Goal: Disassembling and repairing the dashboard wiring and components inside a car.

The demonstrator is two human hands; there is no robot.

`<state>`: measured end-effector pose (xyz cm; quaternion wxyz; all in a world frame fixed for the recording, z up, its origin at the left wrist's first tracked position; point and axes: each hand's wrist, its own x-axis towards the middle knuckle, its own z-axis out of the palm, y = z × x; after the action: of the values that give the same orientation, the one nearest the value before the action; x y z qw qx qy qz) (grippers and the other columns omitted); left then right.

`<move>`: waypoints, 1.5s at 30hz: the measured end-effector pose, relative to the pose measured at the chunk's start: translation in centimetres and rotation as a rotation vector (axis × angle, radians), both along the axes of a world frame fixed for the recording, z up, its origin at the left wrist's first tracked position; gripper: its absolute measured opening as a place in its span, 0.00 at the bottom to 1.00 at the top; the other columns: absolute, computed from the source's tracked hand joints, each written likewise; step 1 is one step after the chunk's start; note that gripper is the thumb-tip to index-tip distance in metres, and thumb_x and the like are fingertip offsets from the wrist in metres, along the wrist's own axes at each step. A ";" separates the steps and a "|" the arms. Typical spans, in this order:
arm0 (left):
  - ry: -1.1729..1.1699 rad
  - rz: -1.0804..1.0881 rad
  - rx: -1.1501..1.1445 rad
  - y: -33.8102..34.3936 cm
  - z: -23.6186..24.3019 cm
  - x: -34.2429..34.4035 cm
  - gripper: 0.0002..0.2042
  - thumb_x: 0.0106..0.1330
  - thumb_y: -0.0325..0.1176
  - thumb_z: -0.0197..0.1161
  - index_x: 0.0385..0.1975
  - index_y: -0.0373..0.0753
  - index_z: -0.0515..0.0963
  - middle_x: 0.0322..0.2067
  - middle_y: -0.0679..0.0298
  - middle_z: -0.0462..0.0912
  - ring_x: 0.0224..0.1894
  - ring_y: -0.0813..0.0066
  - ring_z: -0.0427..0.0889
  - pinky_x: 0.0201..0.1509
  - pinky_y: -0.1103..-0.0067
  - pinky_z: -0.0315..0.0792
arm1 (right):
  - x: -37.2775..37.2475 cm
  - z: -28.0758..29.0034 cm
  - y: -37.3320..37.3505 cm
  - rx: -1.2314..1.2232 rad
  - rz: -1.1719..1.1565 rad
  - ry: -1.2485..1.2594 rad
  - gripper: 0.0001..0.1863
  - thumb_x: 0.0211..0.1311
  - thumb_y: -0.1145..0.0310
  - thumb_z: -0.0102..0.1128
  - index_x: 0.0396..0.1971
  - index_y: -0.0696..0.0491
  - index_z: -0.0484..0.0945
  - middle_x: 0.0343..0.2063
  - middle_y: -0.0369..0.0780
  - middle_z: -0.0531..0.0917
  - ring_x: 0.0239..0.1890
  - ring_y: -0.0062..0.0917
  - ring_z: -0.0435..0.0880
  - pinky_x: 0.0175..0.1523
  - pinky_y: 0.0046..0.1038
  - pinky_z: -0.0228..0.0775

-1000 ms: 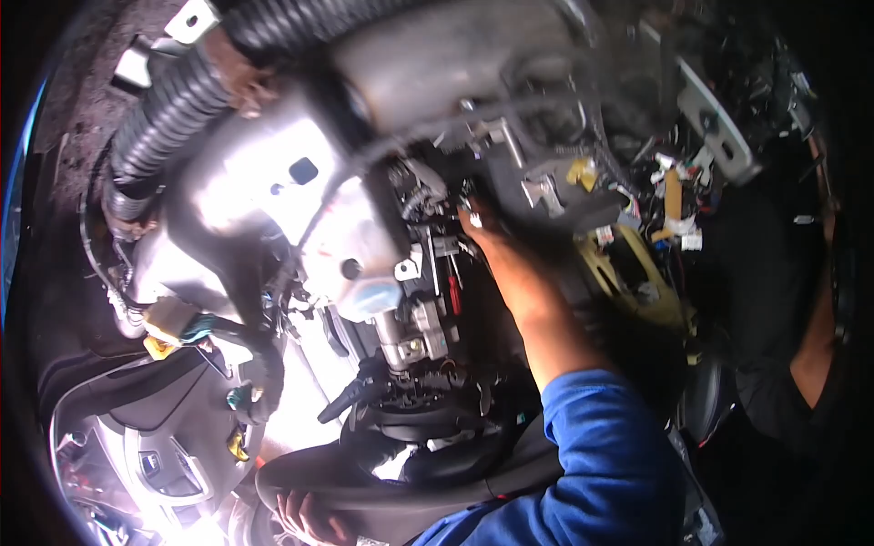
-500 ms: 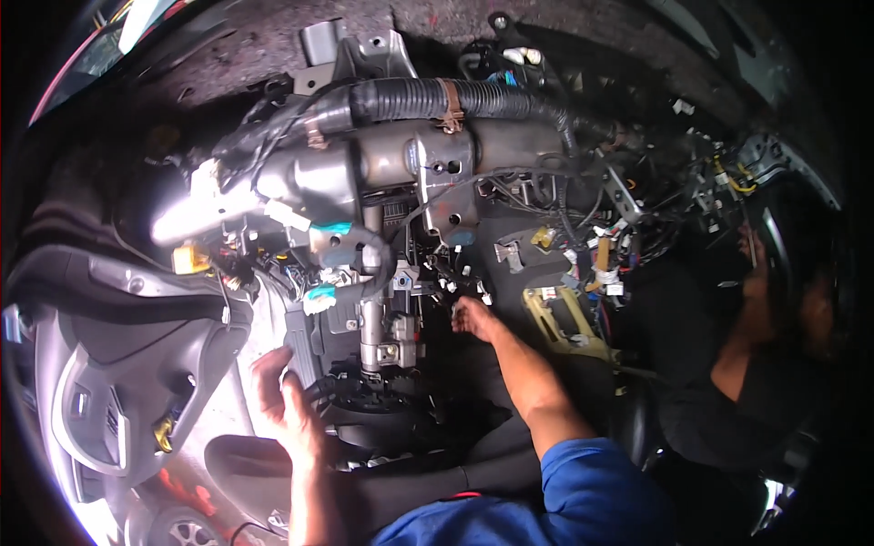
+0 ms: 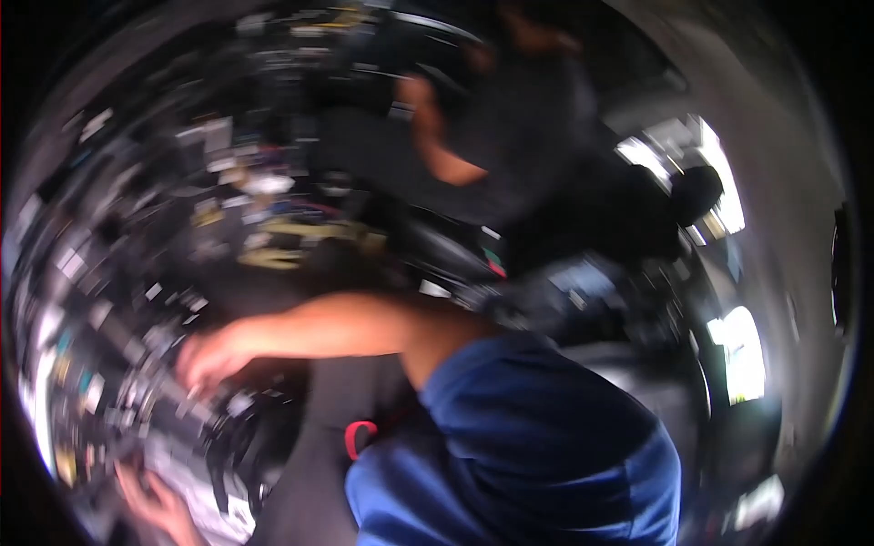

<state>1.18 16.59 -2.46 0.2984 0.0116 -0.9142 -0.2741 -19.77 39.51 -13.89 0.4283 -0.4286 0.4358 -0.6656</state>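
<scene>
Leftward stretches the right forearm [image 3: 332, 328], the right hand [image 3: 217, 359] drooping slightly.

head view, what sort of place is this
Probably a vehicle's cabin, partly taken apart, though the picture is badly blurred. Pointing to it: bright window-like openings in the curved right side, a yellowish frame, and a jumble of small parts around the right hand.

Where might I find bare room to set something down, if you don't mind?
Probably the dark grey surface below the right forearm, left of the red loop and blue shirt. Blurred parts crowd the right hand and yellow frame.
</scene>
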 end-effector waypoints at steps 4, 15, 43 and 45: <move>-0.154 -0.248 0.133 1.7 0.3 2.5 0.12 0.64 0.34 0.62 0.37 0.29 0.80 0.33 0.51 0.85 0.35 0.60 0.84 0.40 0.67 0.78 | 7.7 7.1 0.8 0.243 -0.111 -0.694 0.10 0.46 0.87 0.61 0.32 0.66 0.80 0.25 0.48 0.82 0.29 0.33 0.85 0.36 0.33 0.82; -0.338 -0.266 0.394 2.3 -8.0 2.7 0.20 0.67 0.46 0.57 0.36 0.31 0.79 0.31 0.54 0.83 0.32 0.64 0.81 0.38 0.72 0.76 | 13.6 2.3 5.8 0.398 -0.359 -0.442 0.13 0.44 0.88 0.61 0.35 0.68 0.78 0.27 0.51 0.82 0.28 0.35 0.86 0.33 0.33 0.84; -1.004 -0.273 0.241 7.0 -1.9 5.4 0.25 0.50 0.26 0.63 0.52 0.35 0.71 0.45 0.47 0.79 0.48 0.48 0.78 0.51 0.61 0.73 | -12.8 31.2 -14.8 0.312 -0.778 1.143 0.18 0.59 0.64 0.47 0.43 0.56 0.82 0.47 0.50 0.81 0.51 0.44 0.80 0.55 0.42 0.71; -1.044 -0.129 0.020 5.7 -1.1 5.0 0.21 0.52 0.31 0.65 0.47 0.37 0.72 0.42 0.52 0.80 0.47 0.51 0.80 0.51 0.63 0.74 | -15.1 30.9 -16.5 0.380 -0.833 1.329 0.16 0.56 0.67 0.55 0.43 0.55 0.82 0.42 0.47 0.84 0.47 0.38 0.82 0.52 0.36 0.73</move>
<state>6.18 22.31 -3.52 -0.2142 0.0930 -0.9374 -0.2583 -34.90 22.97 16.97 -0.1382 -0.4568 0.8291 -0.2913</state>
